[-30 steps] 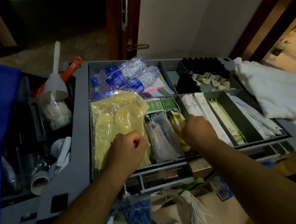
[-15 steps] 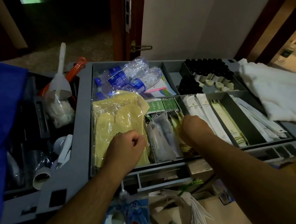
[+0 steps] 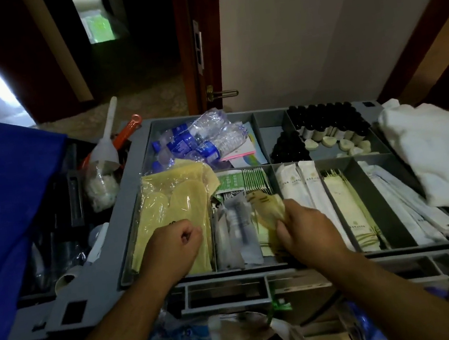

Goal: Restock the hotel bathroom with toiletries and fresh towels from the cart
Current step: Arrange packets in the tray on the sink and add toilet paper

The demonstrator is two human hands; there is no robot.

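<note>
One crumpled pale-yellow sachet (image 3: 267, 209) is gripped in the right hand (image 3: 299, 230), left hand (image 3: 173, 243) fisted.

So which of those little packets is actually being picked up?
The crumpled pale-yellow sachet gripped by the right hand: it is raised off the tray, while the other packets lie flat in their compartments.

right grip (image 3: 298, 225): was down in the middle compartment of the cart tray (image 3: 125, 213); now raised, fingers closed round pale yellow packet (image 3: 269, 206)
pale yellow packet: lifted off its stack, tilted
</note>
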